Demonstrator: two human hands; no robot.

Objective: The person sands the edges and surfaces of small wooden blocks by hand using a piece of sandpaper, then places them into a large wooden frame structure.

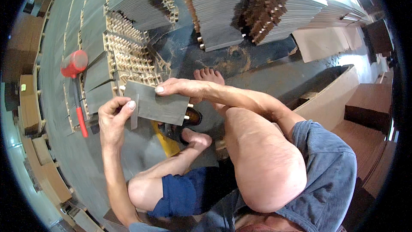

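My right hand [182,87] grips the far edge of a small grey panel [161,106], thumb on its top face. Pale dowel pegs [187,117] stick out of the panel's right edge. At its left edge my left hand [113,118] is closed, thumb and forefinger pinching a narrow, thin, see-through strip [135,114]. The strip hangs beside the panel; whether it is fixed to it I cannot tell. Just beyond lie several stacked panels with rows of pale dowels [128,53]. A mallet [76,66] with a red head and a black and red handle lies left of my left hand.
Tall stacks of grey panels [221,13] stand at the far side, a dark brown edged stack [266,8] among them. A cardboard sheet [322,43] lies far right. Brown boards [369,103] are piled at right. My bare feet [209,76] are close below the work.
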